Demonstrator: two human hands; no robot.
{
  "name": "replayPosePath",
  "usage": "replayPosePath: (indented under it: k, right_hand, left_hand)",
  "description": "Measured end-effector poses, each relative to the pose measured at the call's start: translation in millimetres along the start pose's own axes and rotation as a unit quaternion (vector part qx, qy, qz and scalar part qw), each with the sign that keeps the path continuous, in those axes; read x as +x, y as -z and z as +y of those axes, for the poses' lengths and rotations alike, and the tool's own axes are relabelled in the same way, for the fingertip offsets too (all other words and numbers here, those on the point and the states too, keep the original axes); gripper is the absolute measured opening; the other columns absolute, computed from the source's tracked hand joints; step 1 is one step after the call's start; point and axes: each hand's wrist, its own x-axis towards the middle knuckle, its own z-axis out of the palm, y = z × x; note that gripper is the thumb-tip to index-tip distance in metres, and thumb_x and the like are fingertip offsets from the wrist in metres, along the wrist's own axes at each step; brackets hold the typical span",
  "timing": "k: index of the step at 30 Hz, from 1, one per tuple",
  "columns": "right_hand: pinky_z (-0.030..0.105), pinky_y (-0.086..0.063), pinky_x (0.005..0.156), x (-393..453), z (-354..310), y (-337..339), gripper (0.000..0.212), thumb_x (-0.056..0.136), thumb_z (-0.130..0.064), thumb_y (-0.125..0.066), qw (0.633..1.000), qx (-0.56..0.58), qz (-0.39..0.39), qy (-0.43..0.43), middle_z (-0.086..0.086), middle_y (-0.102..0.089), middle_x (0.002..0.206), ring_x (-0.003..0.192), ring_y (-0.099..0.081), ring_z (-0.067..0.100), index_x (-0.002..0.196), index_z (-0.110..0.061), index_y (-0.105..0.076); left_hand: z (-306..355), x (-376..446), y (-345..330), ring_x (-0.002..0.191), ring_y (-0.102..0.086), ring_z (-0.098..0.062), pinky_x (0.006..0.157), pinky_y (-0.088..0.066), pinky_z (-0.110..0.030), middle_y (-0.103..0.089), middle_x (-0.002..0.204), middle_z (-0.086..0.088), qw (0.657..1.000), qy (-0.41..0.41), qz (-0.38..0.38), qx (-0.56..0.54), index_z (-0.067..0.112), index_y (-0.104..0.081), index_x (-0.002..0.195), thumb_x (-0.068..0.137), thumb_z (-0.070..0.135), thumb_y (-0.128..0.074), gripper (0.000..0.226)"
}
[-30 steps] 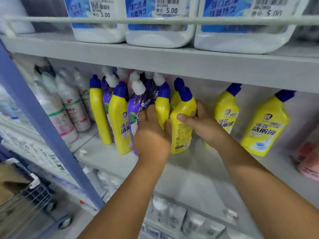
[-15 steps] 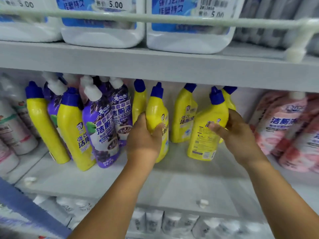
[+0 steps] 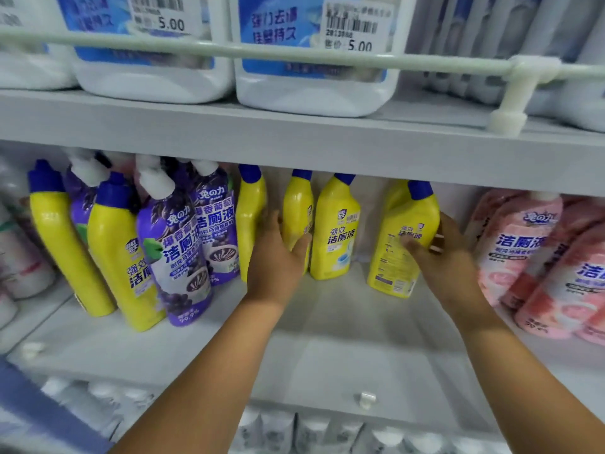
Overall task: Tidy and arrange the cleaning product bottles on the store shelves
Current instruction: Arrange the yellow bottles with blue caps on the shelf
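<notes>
Yellow cleaner bottles with blue caps stand on the middle shelf. My left hand grips one yellow bottle near the back, between another yellow bottle and a label-forward one. My right hand wraps a tilted yellow bottle that shows its back label and stands apart to the right. Two more yellow bottles and purple bottles with white caps crowd the left of the shelf.
Pink bottles lean at the right end of the shelf. White jugs with blue labels sit on the shelf above behind a white rail. White bottles stand at far left. More white bottles fill the shelf below.
My left hand has pushed its yellow bottle further back into the row. My right hand has carried its bottle to the right, away from the others. The view has shifted slightly right.
</notes>
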Motion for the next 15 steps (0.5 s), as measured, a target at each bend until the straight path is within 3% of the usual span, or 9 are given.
replayPosePath:
  k: [2, 4, 6, 9, 12, 15]
  right_hand:
    - [0.043, -0.055, 0.081, -17, -7, -6, 0.05, 0.084, -0.036, -0.082, 0.994, -0.018, 0.109, 0.02, 0.008, -0.061, 0.113, 0.089, -0.063, 0.022, 0.124, -0.021, -0.055]
    - [0.044, -0.054, 0.075, -39, -32, -22, 0.031, 0.087, -0.035, -0.075, 0.986, 0.03, 0.144, 0.075, 0.011, -0.059, 0.105, 0.082, -0.06, 0.022, 0.11, -0.029, -0.055]
    - [0.031, -0.053, 0.073, -58, -67, -51, 0.017, 0.088, -0.028, -0.068, 0.988, 0.103, 0.058, 0.098, 0.003, -0.063, 0.093, 0.08, -0.062, 0.014, 0.097, -0.035, -0.055]
    - [0.023, -0.053, 0.071, -74, -118, -106, 0.011, 0.09, -0.024, -0.072, 0.974, 0.159, -0.15, 0.059, -0.008, -0.069, 0.091, 0.084, -0.068, 0.014, 0.095, -0.031, -0.065]
    - [0.016, -0.05, 0.077, -83, -158, -155, 0.028, 0.091, -0.019, -0.074, 0.944, 0.16, -0.282, 0.055, -0.007, -0.068, 0.114, 0.095, -0.065, 0.003, 0.116, -0.023, -0.064]
    - [0.02, -0.05, 0.098, -85, -185, -188, 0.056, 0.087, -0.027, -0.079, 0.926, 0.15, -0.336, 0.083, -0.013, -0.056, 0.132, 0.118, -0.057, -0.001, 0.136, -0.025, -0.052]
  left_hand:
    - [-3, -27, 24, 0.111, -0.067, -0.014, 0.096, -0.056, -0.039, -0.066, 0.13, 0.002, 0.998, 0.012, 0.017, -0.058, 0.02, -0.055, 0.137, 0.084, 0.05, -0.068, 0.062]
    - [-6, -57, 57, 0.106, -0.068, -0.014, 0.092, -0.057, -0.041, -0.067, 0.121, 0.005, 0.994, 0.002, 0.083, -0.074, 0.023, -0.063, 0.126, 0.085, 0.044, -0.069, 0.046]
    - [-5, -78, 97, 0.105, -0.068, -0.015, 0.089, -0.057, -0.041, -0.068, 0.114, 0.005, 0.988, -0.005, 0.141, -0.066, 0.026, -0.066, 0.115, 0.089, 0.035, -0.068, 0.028]
    - [-8, -84, 160, 0.1, -0.067, -0.019, 0.086, -0.056, -0.038, -0.066, 0.111, 0.002, 0.968, -0.031, 0.247, -0.006, 0.024, -0.064, 0.108, 0.093, 0.027, -0.066, 0.016]
    - [-21, -72, 204, 0.1, -0.067, -0.017, 0.091, -0.054, -0.036, -0.064, 0.114, 0.0, 0.951, -0.017, 0.309, 0.013, 0.028, -0.061, 0.111, 0.093, 0.027, -0.069, 0.02]
    - [-31, -55, 230, 0.106, -0.065, -0.014, 0.094, -0.051, -0.03, -0.062, 0.118, 0.002, 0.952, -0.007, 0.306, 0.015, 0.029, -0.06, 0.116, 0.094, 0.026, -0.069, 0.024]
